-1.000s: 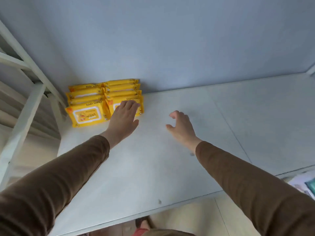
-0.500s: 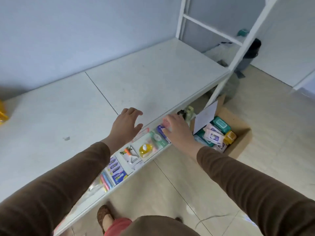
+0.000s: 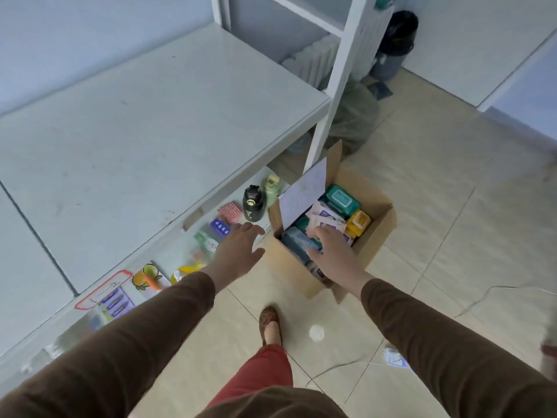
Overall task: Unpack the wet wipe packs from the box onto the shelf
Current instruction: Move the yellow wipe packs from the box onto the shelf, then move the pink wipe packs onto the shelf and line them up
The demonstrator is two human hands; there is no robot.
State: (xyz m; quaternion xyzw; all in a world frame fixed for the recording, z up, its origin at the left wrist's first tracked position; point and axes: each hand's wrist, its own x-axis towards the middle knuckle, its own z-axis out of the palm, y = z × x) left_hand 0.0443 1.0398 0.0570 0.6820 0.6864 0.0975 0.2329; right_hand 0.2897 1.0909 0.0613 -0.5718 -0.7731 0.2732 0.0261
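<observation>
An open cardboard box (image 3: 378, 224) stands on the floor right of the white shelf (image 3: 144, 122). It holds several wipe packs: a teal pack (image 3: 342, 199), a yellow pack (image 3: 358, 223), pale purple packs (image 3: 327, 217) and a dark blue pack (image 3: 297, 241). My right hand (image 3: 334, 254) reaches over the box's near corner, fingers spread above the dark blue pack, holding nothing. My left hand (image 3: 238, 248) hovers empty, fingers straight, left of the box, over the lower shelf's edge.
A lower shelf (image 3: 208, 236) carries small packaged goods, a black bottle (image 3: 253, 203) and a green bottle (image 3: 272, 187). A white shelf post (image 3: 331, 86) rises behind the box. A dark bin (image 3: 394, 46) stands far back. My foot (image 3: 270, 324) is on the tiled floor.
The view swung right from the stacked yellow packs on the shelf to the box on the floor. Both hands left the shelf top; the right one now reaches into the box.
</observation>
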